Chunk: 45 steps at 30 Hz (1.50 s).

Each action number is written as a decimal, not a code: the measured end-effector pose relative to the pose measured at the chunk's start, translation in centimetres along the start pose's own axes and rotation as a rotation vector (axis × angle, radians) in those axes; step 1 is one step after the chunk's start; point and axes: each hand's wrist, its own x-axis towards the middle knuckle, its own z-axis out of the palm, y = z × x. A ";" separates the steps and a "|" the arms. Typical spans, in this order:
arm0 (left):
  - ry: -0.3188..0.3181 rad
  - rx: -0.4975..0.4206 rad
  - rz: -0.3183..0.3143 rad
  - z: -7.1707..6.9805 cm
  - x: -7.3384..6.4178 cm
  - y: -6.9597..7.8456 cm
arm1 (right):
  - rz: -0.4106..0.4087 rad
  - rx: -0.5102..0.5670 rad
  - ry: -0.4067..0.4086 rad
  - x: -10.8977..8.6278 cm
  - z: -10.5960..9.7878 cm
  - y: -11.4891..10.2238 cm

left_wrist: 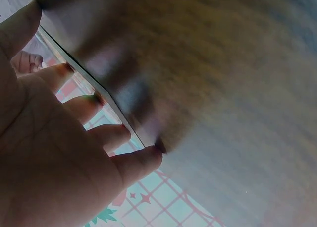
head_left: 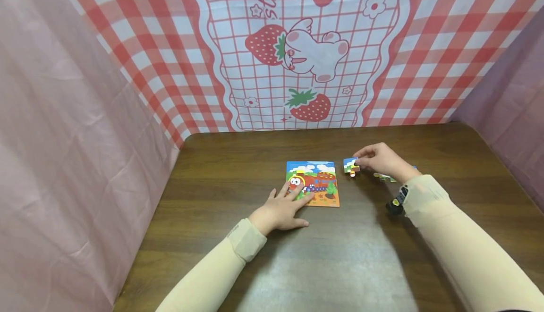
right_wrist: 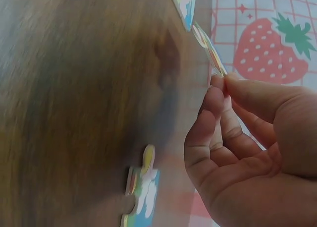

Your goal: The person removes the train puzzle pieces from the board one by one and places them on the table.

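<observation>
A square train picture puzzle [head_left: 320, 180] lies flat on the table, showing a red engine with big eyes under a blue sky. My left hand [head_left: 284, 210] rests spread on its lower left part, the fingertips on the picture and the thumb on the wood. Just right of the puzzle, my right hand [head_left: 382, 161] pinches a jigsaw piece [head_left: 350, 164] between thumb and fingers. In the right wrist view that piece [right_wrist: 210, 51] is held on edge, clear of the table. Another jigsaw piece [right_wrist: 144, 195] lies below the right hand, partly hidden by the wrist in the head view.
The brown wooden table [head_left: 204, 198] ends at a red-and-white checked cloth [head_left: 170, 52] with strawberries at the back. A pink curtain [head_left: 85, 161] hangs at the left and another curtain [head_left: 510, 95] at the right. A dark wrist device [head_left: 397, 202] sits under the right sleeve.
</observation>
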 end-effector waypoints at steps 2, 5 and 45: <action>0.001 0.000 0.001 0.1 0.0 0.0 | 0.008 -0.003 -0.006 -0.1 -0.2 0.3; 0.002 -0.002 0.002 0.1 0.0 -0.1 | 0.019 -0.018 -0.013 -0.4 -0.4 0.6; -0.012 -0.025 -0.001 -0.2 -0.1 0.0 | -0.049 -0.234 0.050 -1.0 -0.3 1.3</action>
